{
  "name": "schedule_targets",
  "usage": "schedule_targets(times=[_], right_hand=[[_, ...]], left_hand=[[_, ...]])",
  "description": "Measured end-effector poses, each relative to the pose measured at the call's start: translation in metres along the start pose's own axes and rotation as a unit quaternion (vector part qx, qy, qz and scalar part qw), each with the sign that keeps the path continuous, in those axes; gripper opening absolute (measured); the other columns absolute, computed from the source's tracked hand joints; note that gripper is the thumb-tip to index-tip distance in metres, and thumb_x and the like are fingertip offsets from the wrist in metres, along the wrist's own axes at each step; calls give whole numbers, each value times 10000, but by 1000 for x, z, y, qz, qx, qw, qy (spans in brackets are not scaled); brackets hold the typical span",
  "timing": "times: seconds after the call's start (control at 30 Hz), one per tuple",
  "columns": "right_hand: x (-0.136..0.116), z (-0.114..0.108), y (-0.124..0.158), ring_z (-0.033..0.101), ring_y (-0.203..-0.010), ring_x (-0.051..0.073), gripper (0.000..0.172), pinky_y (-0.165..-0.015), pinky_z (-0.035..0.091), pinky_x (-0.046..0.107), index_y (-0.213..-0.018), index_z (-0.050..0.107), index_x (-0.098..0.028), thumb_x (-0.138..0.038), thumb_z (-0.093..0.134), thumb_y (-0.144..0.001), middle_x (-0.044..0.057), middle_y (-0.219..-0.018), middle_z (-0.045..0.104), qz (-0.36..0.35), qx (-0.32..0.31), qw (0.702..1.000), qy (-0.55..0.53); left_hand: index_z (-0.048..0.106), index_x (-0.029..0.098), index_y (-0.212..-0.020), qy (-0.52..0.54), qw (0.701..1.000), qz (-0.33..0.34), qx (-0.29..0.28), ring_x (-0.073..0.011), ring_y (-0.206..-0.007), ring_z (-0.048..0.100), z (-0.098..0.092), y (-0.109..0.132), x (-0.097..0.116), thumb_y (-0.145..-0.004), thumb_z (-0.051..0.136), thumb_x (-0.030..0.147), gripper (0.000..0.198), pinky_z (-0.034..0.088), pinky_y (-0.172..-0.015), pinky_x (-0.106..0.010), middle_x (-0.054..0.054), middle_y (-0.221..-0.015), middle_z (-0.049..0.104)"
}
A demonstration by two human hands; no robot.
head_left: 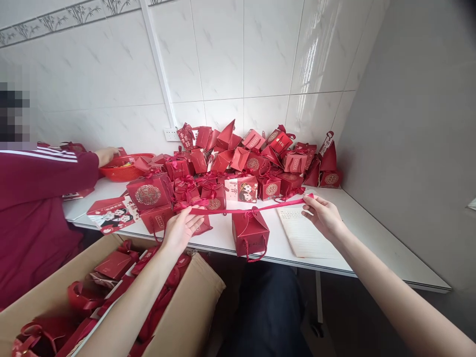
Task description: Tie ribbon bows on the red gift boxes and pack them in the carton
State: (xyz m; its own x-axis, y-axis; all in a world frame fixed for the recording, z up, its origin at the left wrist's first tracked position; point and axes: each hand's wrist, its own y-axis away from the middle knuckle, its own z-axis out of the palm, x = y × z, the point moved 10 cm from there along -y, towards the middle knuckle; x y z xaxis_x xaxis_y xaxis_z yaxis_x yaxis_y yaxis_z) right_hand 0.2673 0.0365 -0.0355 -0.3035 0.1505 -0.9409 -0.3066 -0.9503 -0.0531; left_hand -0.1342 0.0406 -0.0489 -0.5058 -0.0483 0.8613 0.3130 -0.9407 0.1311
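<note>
A red ribbon (247, 210) is stretched nearly level between my two hands, passing over the top of a red gift box (251, 233). My left hand (182, 227) holds its left end at the thumb, palm up, with the other fingers loosely extended. At the opposite end, my right hand (323, 214) pinches the ribbon between thumb and fingertips. The gift box stands upright at the table's front edge, a twisted red cord handle hanging down its front. Below my right hand lies a lined notebook (307, 233) with writing near its top.
Many red gift boxes (253, 166) are heaped along the tiled wall on the white table (383, 243). To the left, a co-worker's hand (107, 156) reaches into a red basket (122, 173). A cardboard carton (193, 302) of red bags and boxes stands below my left arm.
</note>
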Motion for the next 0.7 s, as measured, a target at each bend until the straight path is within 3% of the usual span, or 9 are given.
schedule_targets(times=[0.23,0.43,0.7], right_hand=[[15,-17,-1,461,-516,80,338,-521,462,209,-652,606,-191,-387,817,-475,-47,-544,482,20,5,1000,23],[25,-28,-2,450,-533,72,361,-513,456,186,-655,628,-184,-370,842,-433,-45,-551,487,51,21,998,13],[36,-38,4,465,-523,72,316,-509,473,182,-685,642,-185,-343,826,-482,-37,-577,499,57,15,998,21]], left_hand=[[582,125,-699,2,1000,-7,19,-145,-575,648,-21,-2,-8,-773,543,83,94,573,-617,-268,-43,-602,638],[593,121,-693,13,999,-28,30,-127,-584,649,-32,0,-19,-794,509,63,143,566,-558,-213,-77,-722,688],[590,126,-671,14,998,-42,47,-138,-599,658,-43,3,-30,-801,497,53,176,557,-572,-212,-72,-648,668]])
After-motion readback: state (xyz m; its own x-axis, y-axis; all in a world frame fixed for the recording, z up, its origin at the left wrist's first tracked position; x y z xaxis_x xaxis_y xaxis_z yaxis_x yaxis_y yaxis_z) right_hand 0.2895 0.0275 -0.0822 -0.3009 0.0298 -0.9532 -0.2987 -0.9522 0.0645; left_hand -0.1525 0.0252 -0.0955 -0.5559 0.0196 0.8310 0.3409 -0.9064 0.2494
